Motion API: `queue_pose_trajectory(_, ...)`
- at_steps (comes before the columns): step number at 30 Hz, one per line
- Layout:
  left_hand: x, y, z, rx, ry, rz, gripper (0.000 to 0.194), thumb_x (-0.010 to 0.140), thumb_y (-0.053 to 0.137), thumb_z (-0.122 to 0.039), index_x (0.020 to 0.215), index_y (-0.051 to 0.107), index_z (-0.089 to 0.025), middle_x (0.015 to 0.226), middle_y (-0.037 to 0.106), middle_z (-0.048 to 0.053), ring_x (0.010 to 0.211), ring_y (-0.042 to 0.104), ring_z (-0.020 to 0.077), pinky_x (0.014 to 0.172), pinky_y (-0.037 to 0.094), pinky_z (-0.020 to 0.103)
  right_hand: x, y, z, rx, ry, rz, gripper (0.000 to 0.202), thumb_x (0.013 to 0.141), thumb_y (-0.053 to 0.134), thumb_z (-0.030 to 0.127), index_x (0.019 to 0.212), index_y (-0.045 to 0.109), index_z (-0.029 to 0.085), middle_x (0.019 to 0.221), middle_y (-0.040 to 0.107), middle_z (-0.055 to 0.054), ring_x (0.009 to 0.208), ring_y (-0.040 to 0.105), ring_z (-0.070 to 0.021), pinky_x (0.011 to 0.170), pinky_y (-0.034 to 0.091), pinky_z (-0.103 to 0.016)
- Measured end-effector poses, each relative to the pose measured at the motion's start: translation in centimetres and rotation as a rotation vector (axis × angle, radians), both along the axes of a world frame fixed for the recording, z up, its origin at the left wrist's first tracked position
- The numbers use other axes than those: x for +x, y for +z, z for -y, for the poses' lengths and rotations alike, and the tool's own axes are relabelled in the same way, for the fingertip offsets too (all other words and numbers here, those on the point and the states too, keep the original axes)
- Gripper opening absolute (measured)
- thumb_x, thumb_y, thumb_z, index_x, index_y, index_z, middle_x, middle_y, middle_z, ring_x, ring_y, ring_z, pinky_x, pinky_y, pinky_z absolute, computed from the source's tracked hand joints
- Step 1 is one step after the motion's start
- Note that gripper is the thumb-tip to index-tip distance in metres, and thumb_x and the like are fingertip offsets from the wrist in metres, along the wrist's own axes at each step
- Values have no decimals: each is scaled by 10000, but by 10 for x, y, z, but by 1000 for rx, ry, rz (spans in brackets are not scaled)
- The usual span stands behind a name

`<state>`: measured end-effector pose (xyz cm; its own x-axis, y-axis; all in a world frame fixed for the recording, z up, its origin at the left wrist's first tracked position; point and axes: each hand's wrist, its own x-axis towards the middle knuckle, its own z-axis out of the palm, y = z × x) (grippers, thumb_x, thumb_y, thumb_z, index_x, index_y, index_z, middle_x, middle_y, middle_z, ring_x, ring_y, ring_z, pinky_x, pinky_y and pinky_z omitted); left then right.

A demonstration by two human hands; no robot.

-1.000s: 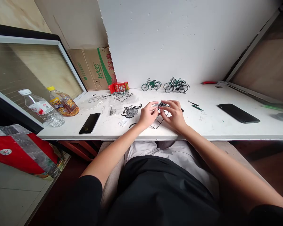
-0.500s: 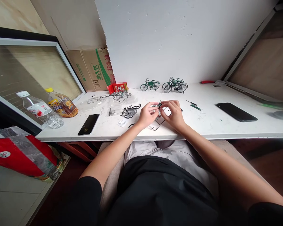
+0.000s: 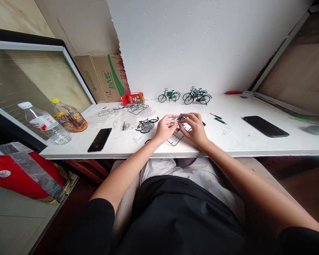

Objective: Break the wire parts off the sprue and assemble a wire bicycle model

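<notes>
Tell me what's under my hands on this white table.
Below the left hand and right hand, part of a thin black frame shows against the white table. The hands cover some of it, and whatever else lies directly beneath them can't be seen.

Left hand (image 3: 165,130) beside curled right hand (image 3: 195,130)

Plain black top (image 3: 186,219), its short left sleeve (image 3: 101,214) between 7 and 8 o'clock, right sleeve (image 3: 305,241) at 4; creased pale grey trousers (image 3: 161,171) near 6; left hand (image 3: 165,130) and right hand (image 3: 198,131) bare
</notes>
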<state>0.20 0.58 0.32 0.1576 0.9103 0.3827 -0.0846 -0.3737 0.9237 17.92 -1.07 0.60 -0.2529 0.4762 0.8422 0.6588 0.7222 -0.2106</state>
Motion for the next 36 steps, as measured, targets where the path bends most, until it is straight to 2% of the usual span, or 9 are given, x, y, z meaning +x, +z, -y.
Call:
queue_pose_trajectory(5,0,3,1,-69,-10,28,377,879,801,-279,1186,633,-139,974,781,119,765,758,176,794,624,324,0,0,-1,23,1,-16,60,967,670,241,983,726,258,1275,749,-102,1209,603,-346,1018,533,-583)
queue_pose_trajectory(11,0,8,1,-160,-23,86,436,867,821,-263,1233,633,-119,988,793,130,745,755,174,819,605,337,-1,0,0,13,-1,-31,110,996,636,257,1030,740,246,1287,754,-110,1220,609,-347,1027,536,-591)
queue_pose_trajectory(16,-3,10,0,-293,-70,159,484,860,836,-248,1288,661,-105,994,807,130,858,768,196,927,574,371,0,0,0,7,21,-31,165,1020,592,249,1071,748,241,1310,747,-114,1245,601,-344,1042,534,-595)
queue_pose_trajectory(22,-6,9,-4,-357,-137,213,377,836,799,-134,1209,752,-96,1085,812,140,957,755,193,1038,536,394,0,0,0,-10,17,-28,177,1008,596,241,1087,753,258,1320,739,-99,1245,594,-347,1047,523,-609)
queue_pose_trajectory(27,-7,6,-7,-345,-149,212,331,796,810,-132,1126,800,-110,1169,798,139,973,736,194,1027,518,398,1,-1,-2,-23,9,-18,180,979,637,251,1122,745,276,1356,719,-92,1260,582,-360,1049,507,-625)
queue_pose_trajectory(33,-9,7,-6,-358,-232,191,453,696,876,-133,1144,810,-142,1181,788,116,888,684,153,965,502,376,1,-2,-3,8,-6,-44,92,977,669,265,1045,731,267,1276,747,-97,1195,608,-343,1018,520,-587)
queue_pose_trajectory(36,-10,10,-3,-365,-239,177,492,694,870,-114,1180,803,-155,1135,793,95,828,647,127,942,494,362,1,-2,-4,19,-12,-52,72,984,668,265,1040,713,264,1253,754,-92,1176,616,-332,1010,522,-568)
